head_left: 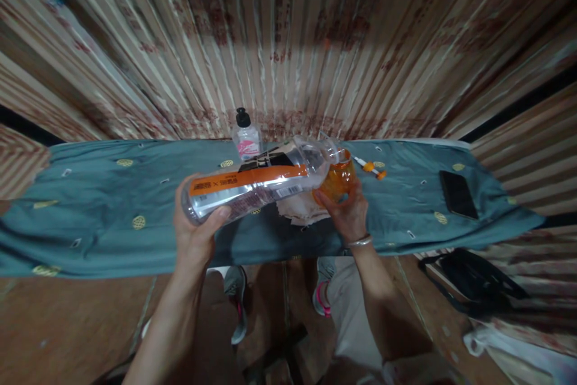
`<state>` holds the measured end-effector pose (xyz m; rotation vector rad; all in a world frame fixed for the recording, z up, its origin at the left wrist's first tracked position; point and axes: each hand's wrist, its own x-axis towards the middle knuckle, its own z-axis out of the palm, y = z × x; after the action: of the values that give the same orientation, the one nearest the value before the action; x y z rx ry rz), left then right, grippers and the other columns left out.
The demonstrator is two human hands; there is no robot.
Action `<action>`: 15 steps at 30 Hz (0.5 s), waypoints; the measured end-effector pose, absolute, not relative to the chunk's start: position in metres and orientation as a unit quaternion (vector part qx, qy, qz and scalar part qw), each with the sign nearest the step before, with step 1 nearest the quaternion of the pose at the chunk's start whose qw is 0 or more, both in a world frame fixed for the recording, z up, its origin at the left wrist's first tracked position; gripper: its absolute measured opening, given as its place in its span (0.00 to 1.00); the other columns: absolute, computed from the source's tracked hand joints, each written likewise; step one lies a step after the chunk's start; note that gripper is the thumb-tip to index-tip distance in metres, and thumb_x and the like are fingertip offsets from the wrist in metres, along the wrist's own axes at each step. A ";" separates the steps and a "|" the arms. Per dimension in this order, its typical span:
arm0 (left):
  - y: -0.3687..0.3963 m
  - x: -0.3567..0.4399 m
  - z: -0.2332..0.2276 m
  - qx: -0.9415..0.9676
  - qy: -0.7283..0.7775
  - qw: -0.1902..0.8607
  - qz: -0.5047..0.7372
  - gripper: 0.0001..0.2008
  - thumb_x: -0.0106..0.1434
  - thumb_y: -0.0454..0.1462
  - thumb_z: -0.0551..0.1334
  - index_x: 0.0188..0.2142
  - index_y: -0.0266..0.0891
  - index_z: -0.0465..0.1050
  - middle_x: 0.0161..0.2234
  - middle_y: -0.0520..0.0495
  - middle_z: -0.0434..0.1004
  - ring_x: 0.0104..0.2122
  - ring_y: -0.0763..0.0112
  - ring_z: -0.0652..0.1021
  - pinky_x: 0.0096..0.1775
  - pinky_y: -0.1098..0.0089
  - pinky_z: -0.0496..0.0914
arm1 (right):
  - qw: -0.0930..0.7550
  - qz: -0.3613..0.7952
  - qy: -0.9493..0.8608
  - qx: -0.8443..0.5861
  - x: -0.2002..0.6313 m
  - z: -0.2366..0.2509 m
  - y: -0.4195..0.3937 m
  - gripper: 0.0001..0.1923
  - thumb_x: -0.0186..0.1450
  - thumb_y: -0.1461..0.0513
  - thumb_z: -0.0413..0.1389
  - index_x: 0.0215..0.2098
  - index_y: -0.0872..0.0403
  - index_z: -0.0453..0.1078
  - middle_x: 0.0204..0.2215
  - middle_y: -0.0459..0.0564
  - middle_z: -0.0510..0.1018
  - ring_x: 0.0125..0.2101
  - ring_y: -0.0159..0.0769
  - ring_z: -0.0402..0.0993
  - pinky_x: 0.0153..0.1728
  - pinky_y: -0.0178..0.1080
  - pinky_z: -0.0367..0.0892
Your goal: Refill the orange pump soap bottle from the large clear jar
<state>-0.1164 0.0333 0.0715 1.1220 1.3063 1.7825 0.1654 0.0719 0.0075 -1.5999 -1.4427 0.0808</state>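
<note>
My left hand grips the base of a large clear plastic bottle with an orange label band. The bottle lies tilted almost flat, its neck pointing right into a small orange translucent container. My right hand holds that orange container from below, a bracelet on its wrist. Both are held just above a narrow board covered with teal cloth. A crumpled pale cloth or paper lies on the board under the container.
A small clear pump bottle with a black cap and pink label stands at the board's back edge. A white and orange pen-like tool and a black phone lie to the right. A black bag sits on the floor. Patterned curtains hang behind.
</note>
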 end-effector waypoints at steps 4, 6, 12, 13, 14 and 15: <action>0.033 -0.118 0.069 0.430 0.484 0.331 0.686 0.36 0.43 0.44 0.76 0.52 0.46 0.70 0.47 0.46 0.77 0.45 0.60 0.78 0.51 0.60 0.72 | 0.470 0.034 -0.590 -0.656 0.165 0.010 0.072 0.40 0.55 0.40 0.62 0.56 0.55 0.63 0.45 0.58 0.79 0.42 0.50 0.80 0.40 0.51 0.76; 0.033 -0.118 0.068 0.431 0.486 0.330 0.686 0.36 0.43 0.44 0.76 0.52 0.46 0.70 0.47 0.46 0.77 0.45 0.59 0.78 0.52 0.59 0.72 | 0.471 0.035 -0.591 -0.654 0.164 0.011 0.071 0.40 0.55 0.40 0.62 0.57 0.54 0.63 0.46 0.58 0.79 0.43 0.50 0.80 0.40 0.50 0.76; 0.034 -0.119 0.068 0.438 0.492 0.320 0.681 0.37 0.43 0.46 0.76 0.53 0.46 0.69 0.48 0.44 0.76 0.46 0.57 0.78 0.52 0.56 0.73 | 0.473 0.043 -0.594 -0.649 0.164 0.009 0.071 0.44 0.56 0.42 0.63 0.62 0.55 0.59 0.52 0.62 0.77 0.49 0.53 0.78 0.45 0.53 0.75; 0.034 -0.119 0.067 0.438 0.493 0.319 0.680 0.37 0.43 0.46 0.76 0.53 0.46 0.69 0.47 0.44 0.76 0.46 0.58 0.78 0.52 0.56 0.73 | 0.475 0.042 -0.595 -0.647 0.164 0.009 0.071 0.45 0.56 0.42 0.63 0.63 0.55 0.57 0.54 0.62 0.75 0.50 0.53 0.77 0.46 0.53 0.74; 0.034 -0.119 0.066 0.438 0.493 0.320 0.680 0.38 0.43 0.46 0.76 0.53 0.45 0.69 0.47 0.44 0.76 0.46 0.58 0.78 0.51 0.57 0.73 | 0.476 0.041 -0.597 -0.645 0.163 0.009 0.071 0.47 0.56 0.42 0.63 0.64 0.55 0.56 0.55 0.63 0.74 0.51 0.54 0.77 0.47 0.53 0.74; 0.034 -0.119 0.066 0.438 0.493 0.321 0.680 0.38 0.43 0.46 0.76 0.53 0.45 0.69 0.47 0.44 0.76 0.45 0.59 0.78 0.51 0.58 0.73 | 0.476 0.041 -0.599 -0.643 0.163 0.009 0.071 0.47 0.56 0.42 0.63 0.65 0.55 0.55 0.56 0.64 0.73 0.52 0.54 0.76 0.48 0.54 0.74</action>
<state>-0.1193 0.0341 0.0656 1.1505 1.2958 1.7865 0.1634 0.0711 0.0091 -1.5711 -1.4631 0.0992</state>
